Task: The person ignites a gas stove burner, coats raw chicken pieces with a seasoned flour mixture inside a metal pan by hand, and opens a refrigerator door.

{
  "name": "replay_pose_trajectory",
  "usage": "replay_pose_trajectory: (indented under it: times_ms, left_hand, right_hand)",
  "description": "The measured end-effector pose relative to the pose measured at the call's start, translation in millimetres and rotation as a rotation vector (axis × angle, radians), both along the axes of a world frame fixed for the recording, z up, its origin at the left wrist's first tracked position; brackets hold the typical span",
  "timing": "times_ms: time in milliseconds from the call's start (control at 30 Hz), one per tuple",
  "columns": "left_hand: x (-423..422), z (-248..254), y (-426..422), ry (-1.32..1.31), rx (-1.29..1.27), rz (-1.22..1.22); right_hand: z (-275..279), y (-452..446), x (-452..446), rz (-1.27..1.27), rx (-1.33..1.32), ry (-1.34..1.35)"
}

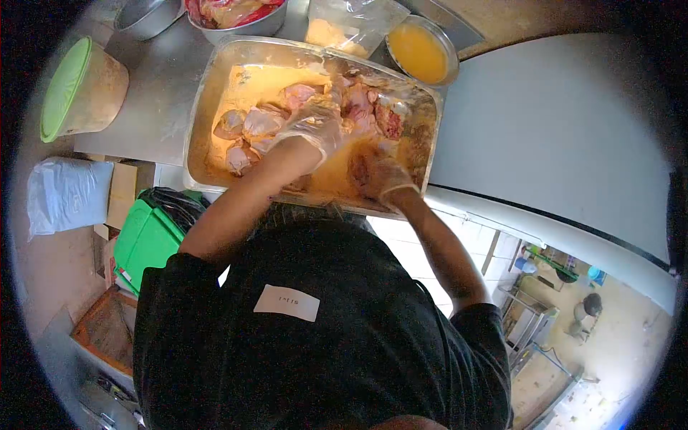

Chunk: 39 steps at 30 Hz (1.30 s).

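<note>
A deep metal tray [204, 122] holds orange-yellow powder [251, 77] and several pieces of raw meat that look like chicken [264, 122]. My left hand [319, 123], in a clear plastic glove, reaches into the middle of the tray among the pieces. Its fingers point to the far side and look stretched out, partly coated with powder. My right hand [390, 179], gloved too and slightly blurred, is low at the tray's near right, closed on a coated chicken piece [360, 170]. More pieces [389, 122] lie in the far right part.
Behind the tray stand a bowl of raw meat [247, 25], a clear bag of powder [351, 29] and a bowl of yellow liquid [419, 54]. A tub with a green lid [68, 89] is at left. A white surface [545, 143] adjoins at right; a green bin [147, 240] stands below.
</note>
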<state>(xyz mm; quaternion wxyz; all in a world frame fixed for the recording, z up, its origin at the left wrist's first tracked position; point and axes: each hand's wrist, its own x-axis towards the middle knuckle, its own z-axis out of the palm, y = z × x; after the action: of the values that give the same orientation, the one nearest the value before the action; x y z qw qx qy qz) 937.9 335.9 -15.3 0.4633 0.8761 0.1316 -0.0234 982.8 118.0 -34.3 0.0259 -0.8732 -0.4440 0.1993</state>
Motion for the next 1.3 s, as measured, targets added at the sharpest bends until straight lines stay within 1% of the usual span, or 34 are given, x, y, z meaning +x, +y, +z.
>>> replay_pose_trajectory:
  times_ms: [100, 133, 167, 200, 233, 300, 333, 367, 400, 433, 467, 500, 533, 567, 600, 633, 667, 733, 767, 800, 833, 867, 900, 967, 1000, 1067, 1100, 1133, 1167, 1200, 1233, 1267, 1300]
  left_hand:
    - [-4, -28, -6, -0.212, -0.033, 0.04]
    - [-5, -37, -7, -0.283, -0.043, 0.051]
    - [-10, -36, -6, -0.286, -0.049, 0.035]
    - [-15, -32, -6, -0.29, -0.056, 0.02]
    - [-26, -28, -4, -0.23, -0.054, -0.016]
    - [-43, 3, -2, -0.135, -0.056, -0.106]
    - [-50, 27, 1, -0.1, -0.058, -0.165]
    - [-52, 40, 2, -0.067, -0.059, -0.225]
    - [-50, 24, -6, -0.125, -0.155, -0.169]
    - [-44, -6, -20, -0.187, -0.249, -0.114]
    - [-41, -4, -26, -0.149, -0.448, -0.064]
    - [-38, 10, -31, -0.116, -0.645, -0.001]
    - [-43, 26, -37, 0.024, -0.944, 0.059]
    - [-44, 29, -38, 0.094, -1.103, 0.089]
    - [-45, 32, -39, 0.168, -1.256, 0.133]
    - [-43, 10, -41, 0.165, -1.273, 0.146]
    - [-41, -8, -41, 0.162, -1.289, 0.159]
    - [-35, -29, -33, 0.029, -0.734, 0.094]
    - [-36, -23, -32, -0.016, -0.626, 0.076]
    - [-37, -5, -29, -0.058, -0.515, 0.063]
    - [-40, 16, -26, -0.084, -0.571, 0.067]
    - [-42, 34, -25, -0.11, -0.626, 0.072]
    - [-42, 34, -27, -0.125, -0.658, 0.07]
    - [-44, 34, -28, -0.152, -0.719, 0.071]
    - [-45, 31, -28, -0.172, -0.811, 0.094]
    - [-46, 17, -27, -0.215, -0.997, 0.142]
    - [-46, 9, -28, -0.188, -0.981, 0.137]
    - [-46, 1, -29, -0.162, -0.966, 0.133]
    - [-46, -3, -29, -0.137, -0.949, 0.13]
    - [-47, 5, -26, -0.098, -0.963, 0.154]
    - [-49, 19, -24, -0.056, -0.981, 0.174]
    - [-50, 26, -24, -0.014, -0.999, 0.194]
    - [-50, 18, -22, -0.068, -0.946, 0.152]
  right_hand:
    - [-21, 7, -2, -0.067, -0.065, 0.114]
    - [-42, 2, 1, 0.03, -0.073, 0.071]
    - [-74, -8, 5, 0.123, -0.084, 0.028]
    - [-72, -9, 8, 0.062, -0.033, 0.125]
    - [-70, -10, 10, 0.001, 0.019, 0.22]
    - [4, 4, 4, -0.418, 0.242, 0.692]
    - [20, 2, 1, -0.619, 0.337, 0.92]
    - [32, -1, -2, -0.823, 0.434, 1.144]
    - [37, -2, -2, -1.03, 0.534, 1.364]
    - [21, -5, -2, -0.879, 0.603, 1.251]
    - [-9, -11, -3, -0.729, 0.666, 1.132]
    - [-16, -9, -5, -0.647, 0.724, 1.048]
    - [-22, -8, -8, -0.569, 0.779, 0.958]
    - [-11, 0, -15, -0.556, 0.836, 0.905]
    - [14, 9, -17, -0.656, 0.899, 1.074]
    - [39, 18, -20, -0.768, 0.966, 1.235]
    - [42, 17, -18, -0.762, 1.056, 1.358]
    - [46, 14, -15, -0.742, 1.239, 1.604]
    - [58, 19, -17, -0.733, 1.068, 1.397]
    - [78, 28, -19, -0.72, 0.898, 1.19]
    - [88, 32, -20, -0.699, 0.728, 0.983]
    - [78, 28, -17, -0.669, 0.712, 0.869]
    - [61, 23, -13, -0.635, 0.694, 0.756]
    - [46, 13, -10, -0.438, 0.654, 0.55]
    - [46, 8, -6, -0.273, 0.629, 0.452]
    - [50, 11, -8, -0.435, 0.734, 0.705]
    - [75, 31, -20, -0.772, 0.845, 1.057]
    - [89, 42, -25, -1.118, 0.932, 1.409]
    - [59, 33, -22, -0.928, 0.949, 1.213]
    - [3, 19, -18, -0.739, 0.953, 1.023]
    - [-12, 14, -18, -0.628, 0.935, 0.881]
    - [-11, 18, -20, -0.529, 0.919, 0.73]
    - [-9, 19, -21, -0.5, 0.89, 0.632]
